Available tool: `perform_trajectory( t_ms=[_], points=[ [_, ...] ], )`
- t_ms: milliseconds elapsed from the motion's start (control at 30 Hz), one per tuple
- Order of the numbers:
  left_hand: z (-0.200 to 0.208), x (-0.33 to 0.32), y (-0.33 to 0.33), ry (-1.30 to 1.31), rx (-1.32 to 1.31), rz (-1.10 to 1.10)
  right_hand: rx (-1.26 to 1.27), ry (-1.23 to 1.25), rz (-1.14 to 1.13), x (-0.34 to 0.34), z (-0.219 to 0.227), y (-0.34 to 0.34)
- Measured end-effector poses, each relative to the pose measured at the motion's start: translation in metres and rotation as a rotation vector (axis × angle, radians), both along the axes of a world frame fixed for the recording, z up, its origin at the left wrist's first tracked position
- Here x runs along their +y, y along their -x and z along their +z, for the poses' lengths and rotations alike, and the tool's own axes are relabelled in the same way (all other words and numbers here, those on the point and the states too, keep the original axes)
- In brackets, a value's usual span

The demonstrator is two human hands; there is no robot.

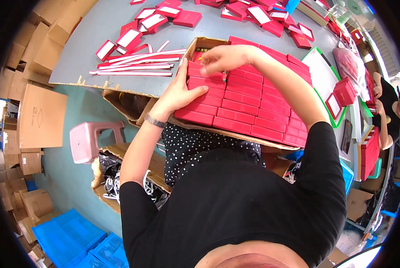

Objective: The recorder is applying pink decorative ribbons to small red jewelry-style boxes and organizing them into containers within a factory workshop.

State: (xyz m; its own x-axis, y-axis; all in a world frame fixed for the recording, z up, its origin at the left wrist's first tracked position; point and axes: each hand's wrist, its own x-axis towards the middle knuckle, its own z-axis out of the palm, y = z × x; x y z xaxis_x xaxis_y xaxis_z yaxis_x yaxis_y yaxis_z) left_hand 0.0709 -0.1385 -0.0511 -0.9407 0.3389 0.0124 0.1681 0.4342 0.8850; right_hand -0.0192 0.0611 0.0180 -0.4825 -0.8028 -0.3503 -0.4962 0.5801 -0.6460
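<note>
Rows of small red boxes [237, 106] stand tightly packed in an open cardboard carton [271, 144] in front of me. My left hand [178, 92] lies at the left end of these rows. Its fingers run along the carton's left side and its thumb rests over the red boxes, gripping the end ones. Over the far left corner, my right hand [227, 58] is bent, its fingers curled down at the end boxes beside a gap. What its fingertips hold, if anything, is hidden. A metal watch band [155, 120] circles my left wrist.
Red and white strips [137, 64] lie on the grey table [81, 53], with loose red boxes and lids [188, 18] behind. A pink stool [84, 142], blue crates [70, 236] and cardboard boxes [42, 116] stand at left. Another person's arm [383, 127] shows at far right.
</note>
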Motion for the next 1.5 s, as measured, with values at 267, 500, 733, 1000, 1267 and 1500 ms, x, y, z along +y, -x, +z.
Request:
perform_trajectory(
  t_ms=[267, 500, 733, 1000, 1267, 1500],
  points=[
    [0.006, 0.001, -0.004, 0.086, -0.021, 0.049, -0.045, -0.092, 0.003, -0.013, -0.012, 0.018],
    [0.006, 0.002, -0.002, 0.083, 0.028, 0.046, -0.007, -0.125, 0.133, -0.016, -0.003, 0.023],
    [0.006, 0.015, 0.006, -0.307, -0.292, 0.050, -0.064, -0.117, 0.142, -0.010, -0.015, 0.035],
    [-0.012, 0.012, 0.025, -0.398, -0.402, 0.029, 0.459, 0.534, 0.113, 0.050, 0.000, -0.019],
    [-0.006, 0.018, 0.023, -0.261, -0.335, 0.032, 0.953, -0.121, -1.234, 0.377, -0.046, -0.096],
    [-0.001, 0.015, 0.025, -0.245, -0.380, 0.057, 0.680, -0.133, -1.486, 0.445, -0.102, -0.151]
  ],
)
